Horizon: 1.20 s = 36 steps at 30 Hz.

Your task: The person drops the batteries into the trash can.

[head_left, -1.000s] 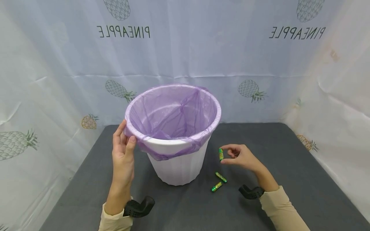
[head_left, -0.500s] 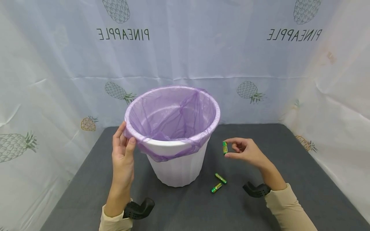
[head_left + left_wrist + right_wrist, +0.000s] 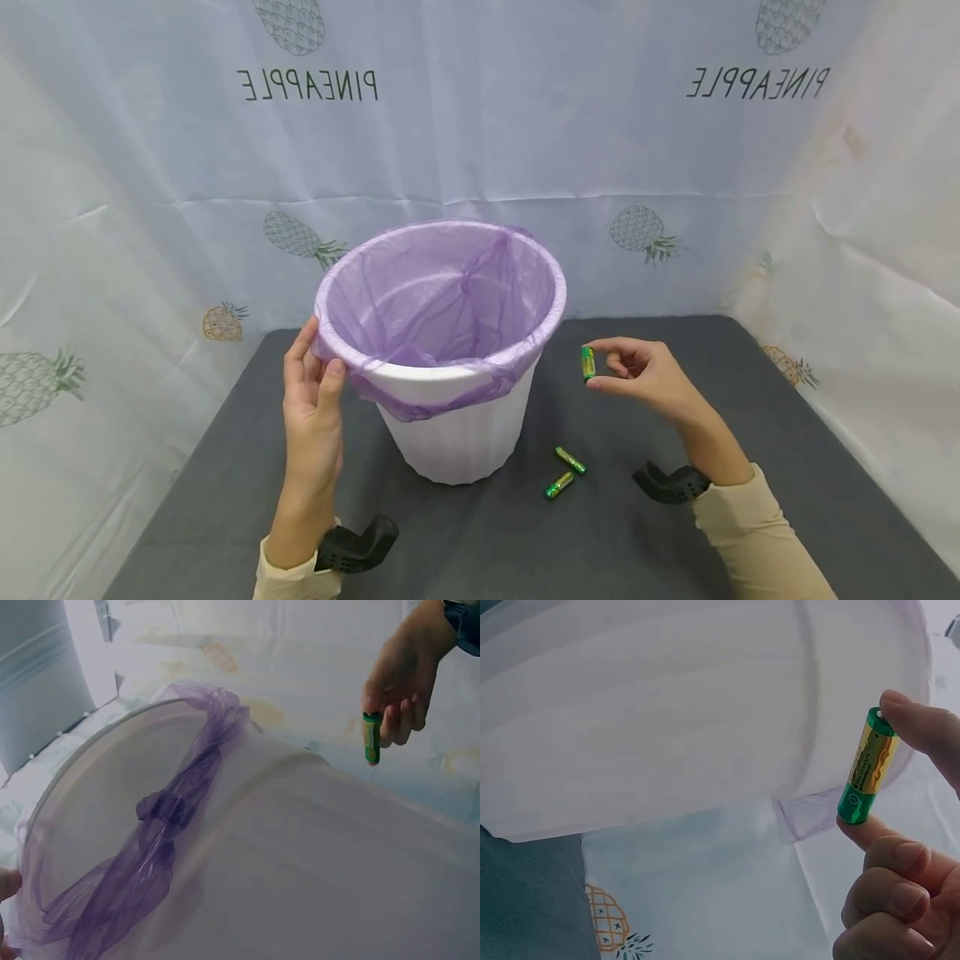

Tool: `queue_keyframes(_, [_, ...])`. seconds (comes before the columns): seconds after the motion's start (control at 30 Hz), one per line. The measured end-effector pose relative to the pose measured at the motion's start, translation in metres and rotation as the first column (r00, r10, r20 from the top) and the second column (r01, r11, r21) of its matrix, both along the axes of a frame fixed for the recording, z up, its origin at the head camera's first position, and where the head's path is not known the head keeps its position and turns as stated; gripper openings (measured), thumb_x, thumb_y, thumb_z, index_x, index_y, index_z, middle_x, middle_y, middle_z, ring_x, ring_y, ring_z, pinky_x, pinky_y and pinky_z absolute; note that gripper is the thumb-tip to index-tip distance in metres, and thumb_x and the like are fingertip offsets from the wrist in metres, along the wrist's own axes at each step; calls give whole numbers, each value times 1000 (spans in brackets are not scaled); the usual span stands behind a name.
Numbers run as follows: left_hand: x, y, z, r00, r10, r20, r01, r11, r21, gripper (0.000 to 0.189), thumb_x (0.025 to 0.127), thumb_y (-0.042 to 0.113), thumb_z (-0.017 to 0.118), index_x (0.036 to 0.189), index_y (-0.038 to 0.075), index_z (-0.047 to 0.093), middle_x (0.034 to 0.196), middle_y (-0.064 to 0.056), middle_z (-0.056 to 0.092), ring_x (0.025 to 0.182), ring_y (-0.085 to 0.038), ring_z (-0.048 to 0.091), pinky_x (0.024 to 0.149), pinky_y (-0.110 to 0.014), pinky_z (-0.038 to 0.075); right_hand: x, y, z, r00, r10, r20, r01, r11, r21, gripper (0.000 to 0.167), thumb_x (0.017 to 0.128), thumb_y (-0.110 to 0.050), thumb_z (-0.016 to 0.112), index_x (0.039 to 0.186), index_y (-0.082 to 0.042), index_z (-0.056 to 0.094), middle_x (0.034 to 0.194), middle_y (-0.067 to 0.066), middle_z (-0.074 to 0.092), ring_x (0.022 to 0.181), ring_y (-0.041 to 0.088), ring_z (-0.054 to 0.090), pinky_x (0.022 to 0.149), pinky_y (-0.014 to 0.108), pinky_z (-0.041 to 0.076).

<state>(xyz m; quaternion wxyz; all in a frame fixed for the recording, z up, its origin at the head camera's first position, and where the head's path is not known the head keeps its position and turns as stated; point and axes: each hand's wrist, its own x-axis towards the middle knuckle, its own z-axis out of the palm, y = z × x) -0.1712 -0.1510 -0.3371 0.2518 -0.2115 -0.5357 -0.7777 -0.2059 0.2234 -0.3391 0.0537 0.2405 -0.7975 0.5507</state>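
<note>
A white trash can [image 3: 457, 442] lined with a thin purple trash bag [image 3: 420, 312] stands on the dark tabletop. My left hand [image 3: 311, 408] rests its thumb and fingertips against the outside of the lined rim, at the left. To the right of the can, my right hand [image 3: 648, 375] pinches a green-and-gold battery [image 3: 868, 766] by its two ends, thumb at one and index finger at the other, above the table. Below that hand lie two similar batteries, one battery [image 3: 570, 460] angled behind the other battery [image 3: 559, 486]. In the left wrist view the bag's gathered knot [image 3: 166, 810] shows on the can's side.
Dark cloth covers the table [image 3: 465, 550]. White curtains [image 3: 487, 133] printed with pineapples enclose the back and both sides. Black wrist-worn devices sit on the left wrist [image 3: 356, 546] and right wrist [image 3: 671, 483].
My right hand has raised the battery and moved it slightly right, away from the can. The left hand keeps its place at the rim, and the two batteries on the table lie as before.
</note>
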Motion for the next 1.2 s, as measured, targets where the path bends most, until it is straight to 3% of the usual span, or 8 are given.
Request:
queue_keyframes(0.27, [0,0,2,1000,13,12,-12,1000,-7,50,99,2,44,146,14,34,138,-1,49,123,-9,49,104,-17,38,3,-1,14,1000,-10,-19,9,999,-53,34,81,5,69,109,-15,66,67,-5,33,55,16,21,46,30,24])
queue_keyframes(0.8, [1,0,1,1000,14,24,-13,1000,-22,51,99,2,43,147,13,32,138,-1,48,124,-10,49,104,-17,38,7,-3,34,998,-67,17,68,996,-57,32,83,1,69,111,-15,66,67,-9,35,56,13,24,47,30,25])
queue_keyframes(1.2, [0,0,0,1000,12,13,-12,1000,-22,51,99,2,42,148,12,31,139,-2,48,123,-10,49,104,-16,39,4,-12,55,999,-44,-22,42,996,-82,32,83,2,69,111,-14,66,66,-8,34,55,14,21,47,31,21])
